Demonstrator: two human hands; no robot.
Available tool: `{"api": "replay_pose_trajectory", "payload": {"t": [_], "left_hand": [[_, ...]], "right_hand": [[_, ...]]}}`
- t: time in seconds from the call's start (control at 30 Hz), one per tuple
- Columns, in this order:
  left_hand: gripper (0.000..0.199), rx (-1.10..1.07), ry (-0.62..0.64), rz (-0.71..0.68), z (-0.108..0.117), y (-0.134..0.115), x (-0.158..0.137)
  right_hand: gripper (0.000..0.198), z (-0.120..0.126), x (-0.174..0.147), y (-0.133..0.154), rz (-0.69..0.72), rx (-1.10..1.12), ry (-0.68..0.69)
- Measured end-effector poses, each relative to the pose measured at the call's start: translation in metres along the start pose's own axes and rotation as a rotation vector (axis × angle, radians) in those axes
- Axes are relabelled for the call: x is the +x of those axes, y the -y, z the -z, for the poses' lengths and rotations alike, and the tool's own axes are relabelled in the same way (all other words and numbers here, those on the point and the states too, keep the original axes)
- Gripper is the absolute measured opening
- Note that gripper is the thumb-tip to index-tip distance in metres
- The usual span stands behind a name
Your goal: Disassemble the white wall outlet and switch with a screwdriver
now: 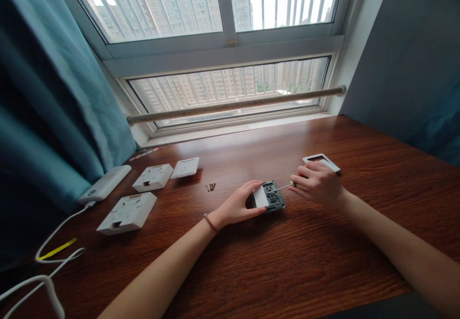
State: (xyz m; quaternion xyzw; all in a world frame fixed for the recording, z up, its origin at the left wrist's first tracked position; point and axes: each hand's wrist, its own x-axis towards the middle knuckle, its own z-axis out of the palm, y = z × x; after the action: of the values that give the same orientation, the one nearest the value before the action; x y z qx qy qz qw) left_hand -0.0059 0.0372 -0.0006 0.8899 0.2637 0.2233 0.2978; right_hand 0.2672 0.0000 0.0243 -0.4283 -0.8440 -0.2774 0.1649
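Observation:
A grey wall switch module (270, 198) with one white rocker lies on the wooden table (287, 261). My left hand (239, 205) grips its left side and holds it down. In my right hand (318, 182) is a small screwdriver (282, 188), its thin metal tip pointing left into the middle of the module. A white frame plate (325, 160) lies just behind my right hand. A few small brown screws (210, 187) lie to the left of the module.
Two white mounting boxes (153, 177) (126, 212) and a white socket face (185, 167) lie at the left. A white power bank (105, 184) with a white cable (53, 242) sits by the teal curtain (53, 108). A window fills the back.

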Motion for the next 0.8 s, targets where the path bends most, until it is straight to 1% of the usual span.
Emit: {"api": "replay_pose_trajectory", "payload": {"t": [0.13, 0.23, 0.5, 0.63, 0.8], "left_hand": [[0.065, -0.014, -0.004, 0.006, 0.000, -0.001, 0.001], [0.065, -0.023, 0.002, 0.018, 0.000, -0.001, 0.001], [0.065, -0.063, 0.035, 0.038, 0.002, -0.002, 0.001], [0.064, -0.074, 0.041, 0.050, 0.002, -0.003, 0.001], [0.064, -0.016, 0.043, 0.057, 0.000, -0.003, 0.002]], "right_hand": [[0.024, 0.004, 0.002, 0.006, 0.019, -0.052, -0.029], [0.024, 0.003, 0.002, 0.007, -0.003, -0.035, -0.036], [0.031, -0.016, -0.003, -0.001, -0.161, 0.244, 0.069], [0.030, -0.019, -0.004, -0.002, -0.196, 0.307, 0.087], [0.030, -0.021, -0.004, -0.002, -0.220, 0.374, 0.108]]}}
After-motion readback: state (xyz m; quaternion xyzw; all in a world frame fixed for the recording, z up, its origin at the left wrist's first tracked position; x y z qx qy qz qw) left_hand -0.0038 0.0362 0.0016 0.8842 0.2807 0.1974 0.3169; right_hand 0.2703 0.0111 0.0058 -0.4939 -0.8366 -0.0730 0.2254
